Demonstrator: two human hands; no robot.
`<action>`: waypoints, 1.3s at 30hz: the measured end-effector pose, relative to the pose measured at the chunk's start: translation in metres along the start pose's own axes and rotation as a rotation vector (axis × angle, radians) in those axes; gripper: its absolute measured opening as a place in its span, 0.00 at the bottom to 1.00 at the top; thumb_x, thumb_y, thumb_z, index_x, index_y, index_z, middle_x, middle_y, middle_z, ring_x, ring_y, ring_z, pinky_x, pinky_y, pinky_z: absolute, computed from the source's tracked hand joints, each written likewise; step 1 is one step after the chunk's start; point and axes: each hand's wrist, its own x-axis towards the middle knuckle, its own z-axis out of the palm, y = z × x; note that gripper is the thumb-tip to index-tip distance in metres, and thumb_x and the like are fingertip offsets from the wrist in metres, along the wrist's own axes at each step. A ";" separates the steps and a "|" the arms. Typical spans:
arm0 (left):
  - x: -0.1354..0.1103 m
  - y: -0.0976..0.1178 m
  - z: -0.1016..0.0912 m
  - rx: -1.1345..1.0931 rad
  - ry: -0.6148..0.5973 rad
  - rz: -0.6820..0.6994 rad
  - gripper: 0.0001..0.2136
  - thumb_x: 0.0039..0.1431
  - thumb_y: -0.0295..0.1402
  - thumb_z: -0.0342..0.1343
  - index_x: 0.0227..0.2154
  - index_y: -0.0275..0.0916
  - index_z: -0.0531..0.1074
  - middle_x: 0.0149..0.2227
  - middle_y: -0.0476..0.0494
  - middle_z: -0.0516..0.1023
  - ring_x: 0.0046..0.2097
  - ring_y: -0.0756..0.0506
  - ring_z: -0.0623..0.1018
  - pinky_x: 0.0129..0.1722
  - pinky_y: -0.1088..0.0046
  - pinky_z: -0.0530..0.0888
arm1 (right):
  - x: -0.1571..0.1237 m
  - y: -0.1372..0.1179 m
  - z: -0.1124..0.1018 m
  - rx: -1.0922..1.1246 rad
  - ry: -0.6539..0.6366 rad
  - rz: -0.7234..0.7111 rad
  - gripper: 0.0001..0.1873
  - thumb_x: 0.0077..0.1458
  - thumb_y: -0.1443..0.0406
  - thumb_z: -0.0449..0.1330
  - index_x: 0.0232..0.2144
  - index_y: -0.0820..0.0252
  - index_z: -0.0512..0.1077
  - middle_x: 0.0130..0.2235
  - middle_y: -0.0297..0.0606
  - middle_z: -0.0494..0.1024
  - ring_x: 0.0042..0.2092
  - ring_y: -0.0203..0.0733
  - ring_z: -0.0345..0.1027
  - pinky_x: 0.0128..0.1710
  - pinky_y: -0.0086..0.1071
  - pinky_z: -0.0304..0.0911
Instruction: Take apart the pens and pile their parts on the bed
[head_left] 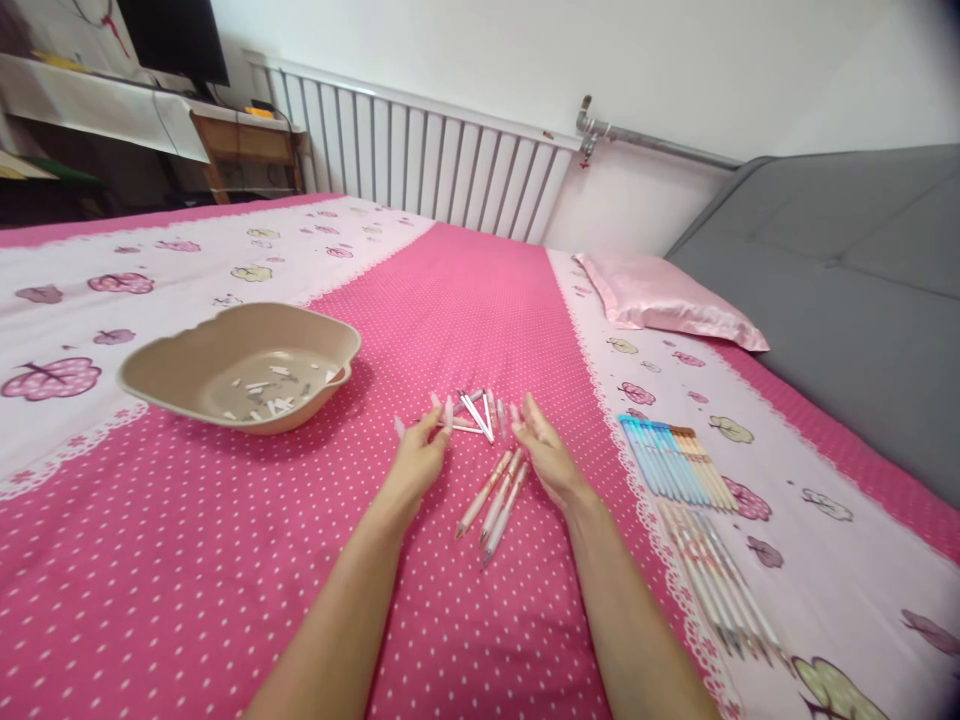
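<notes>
My left hand (421,452) rests at the left side of a small pile of slim white pen refills (477,416), thumb and fingers apart. Pale translucent pen caps (448,411) lie against its fingertips. On the pile's other side, my right hand (546,452) is half curled with its fingers apart, close to more clear pieces. Between my wrists, three patterned pen barrels (495,505) lie side by side on the pink dotted bedspread (465,640). Part of the pile's left edge is hidden behind my left hand.
A beige plastic basin (150,385) holding small white and grey pieces stands to the left. Right of me lie a row of blue and cream pens (675,462) and a row of patterned pens (724,580). Beyond are a pink pillow (667,300), grey headboard (840,240) and radiator (420,140).
</notes>
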 end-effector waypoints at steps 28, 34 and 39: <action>-0.028 0.026 0.002 0.439 -0.397 0.208 0.11 0.56 0.38 0.46 0.24 0.38 0.66 0.21 0.48 0.70 0.24 0.49 0.68 0.24 0.76 0.60 | -0.021 -0.040 0.015 -0.015 -0.151 -0.048 0.16 0.49 0.53 0.60 0.33 0.59 0.74 0.27 0.33 0.72 0.28 0.33 0.63 0.28 0.26 0.59; -0.030 0.022 0.009 0.351 -0.362 0.296 0.10 0.54 0.39 0.52 0.33 0.37 0.68 0.26 0.48 0.70 0.26 0.50 0.68 0.24 0.76 0.63 | -0.028 -0.040 0.029 0.043 -0.164 -0.095 0.11 0.45 0.58 0.65 0.26 0.61 0.73 0.25 0.31 0.71 0.28 0.33 0.63 0.29 0.27 0.59; -0.028 0.021 0.010 0.359 -0.241 0.246 0.12 0.44 0.36 0.61 0.31 0.37 0.69 0.26 0.49 0.73 0.25 0.50 0.70 0.24 0.76 0.65 | -0.026 -0.037 0.025 0.105 -0.066 -0.039 0.11 0.43 0.59 0.67 0.26 0.61 0.74 0.24 0.30 0.70 0.26 0.31 0.61 0.27 0.26 0.56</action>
